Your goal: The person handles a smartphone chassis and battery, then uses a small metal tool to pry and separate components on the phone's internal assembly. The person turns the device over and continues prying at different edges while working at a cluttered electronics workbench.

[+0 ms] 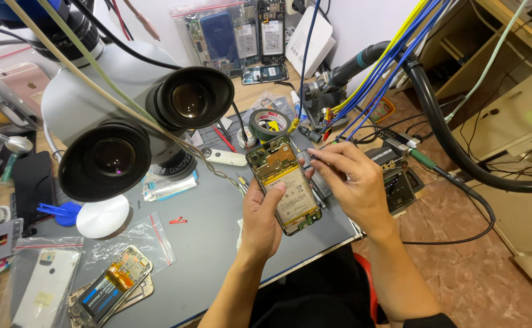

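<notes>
Near the centre of the frame the left hand [264, 222] holds an opened phone [284, 184] from below, its grip clamped on the lower body with the thumb laid across the pale battery, so the exposed inside faces up toward the camera and is lifted just clear of the grey mat [211, 243] on the desk. The right hand [351, 182] comes in from the right, its grip pinched together on a thin metal tool [305, 159], probably tweezers, whose tip sits at the phone's upper right edge beside the board; holding the phone tilted seems to give that hand a clear angle. At upper left the microscope [132, 121] with its two dark eyepieces looms large and hangs over the left part of the mat, crowding that side. Just above the phone lies a roll of tape [270, 123], and a bundle of blue and yellow wires [375, 73] with a thick black hose [448, 133] sweeps across the upper right, close behind the right hand. At lower left another opened phone [111, 288] lies on clear plastic bags [126, 243].
</notes>
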